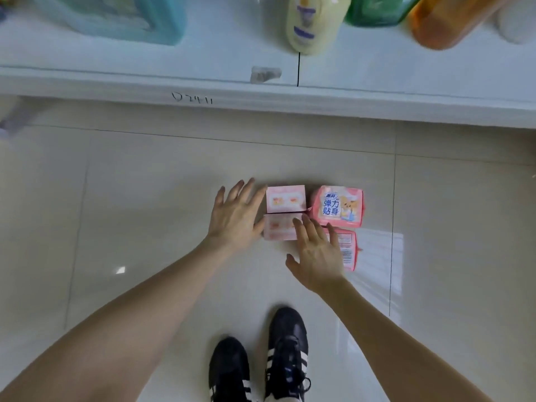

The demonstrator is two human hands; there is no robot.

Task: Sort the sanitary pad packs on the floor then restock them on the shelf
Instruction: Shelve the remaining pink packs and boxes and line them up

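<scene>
So, sorting looks done: packs (338, 208) paired beside left grip (235, 216), partly under right grip (316, 253). Both flat-fingered, empty; shelf (203, 62) restock pending.

Four packs lie in a two-by-two block on the glossy beige tiled floor (145, 213). The pale pink boxy pad pack (285, 198) sits far left, with a second pale pink pad pack (278, 231) touching its near side. The pink soft-plastic printed pad pack (339, 208) sits far right, the pink barcode-side pad pack (349, 252) in front of it. The left hand (235, 216) lies against the block's left side. The right hand (316, 256) overlaps both near packs. Behind everything runs the white shelf board (203, 62), bearing a cream plastic bottle (313, 21). A pair of black striped sneakers (287, 343) stands nearest.
</scene>
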